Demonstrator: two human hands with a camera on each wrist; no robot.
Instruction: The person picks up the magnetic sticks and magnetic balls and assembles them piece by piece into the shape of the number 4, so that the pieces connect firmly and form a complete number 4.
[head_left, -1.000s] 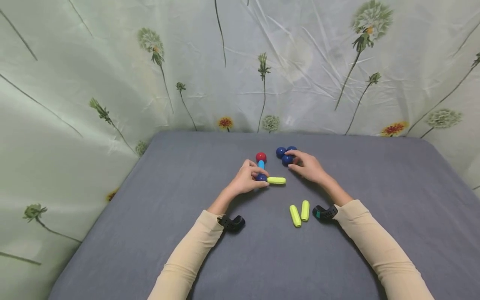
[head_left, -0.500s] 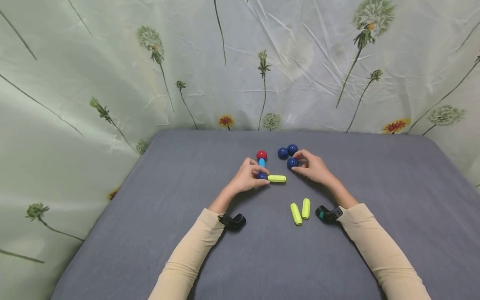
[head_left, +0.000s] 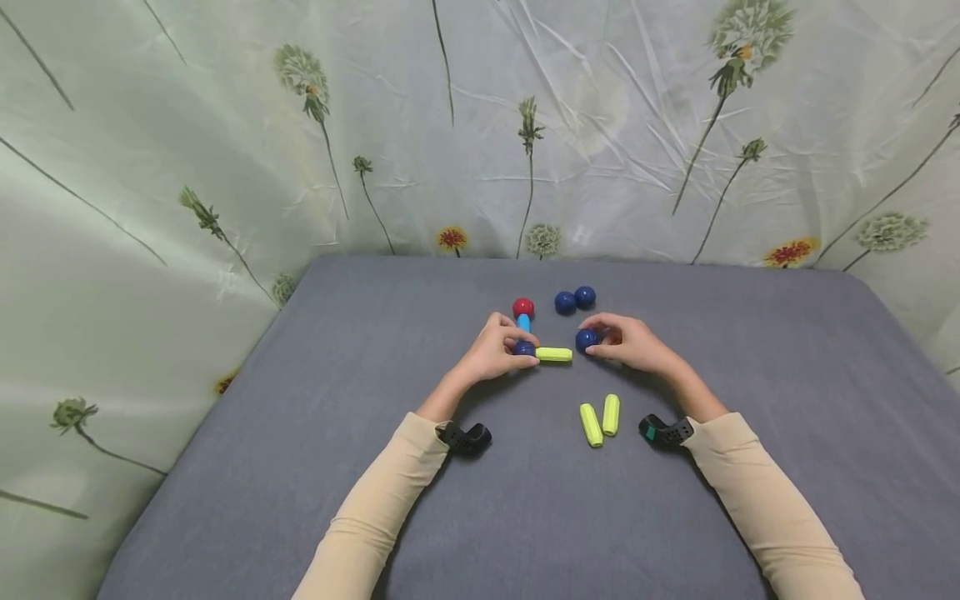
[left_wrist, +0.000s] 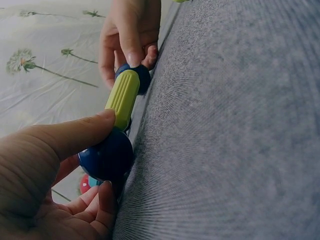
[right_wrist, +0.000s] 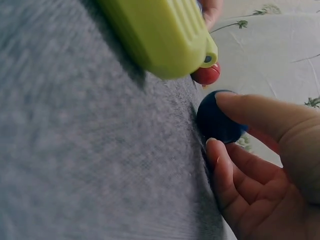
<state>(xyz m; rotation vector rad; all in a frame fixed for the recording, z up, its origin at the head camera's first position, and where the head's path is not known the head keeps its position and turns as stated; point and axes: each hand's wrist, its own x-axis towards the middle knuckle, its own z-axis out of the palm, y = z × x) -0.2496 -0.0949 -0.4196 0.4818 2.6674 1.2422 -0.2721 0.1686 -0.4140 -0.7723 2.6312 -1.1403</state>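
My left hand (head_left: pixel 491 350) grips a dark blue ball (left_wrist: pixel 107 155) between thumb and fingers. From that ball a ridged yellow-green rod (head_left: pixel 554 354) points right, and a light blue rod (head_left: pixel 523 322) runs back to a red ball (head_left: pixel 523 308). Another dark blue ball (head_left: pixel 586 339) is pinched by my right hand (head_left: pixel 630 342), just beyond the yellow-green rod's free end. In the head view a small gap shows between that end and the ball. Fingers hide part of both held balls.
Two more dark blue balls (head_left: pixel 575 299) sit together behind my right hand. Nearer me lie two loose yellow-green rods (head_left: pixel 601 421) side by side. Everything rests on a grey cloth-covered surface (head_left: pixel 525 517), with a flower-patterned curtain (head_left: pixel 420 125) behind it.
My right hand has drawn one dark blue ball away from the other two, toward me and slightly right, level with the yellow-green rod. My left hand holds its place.
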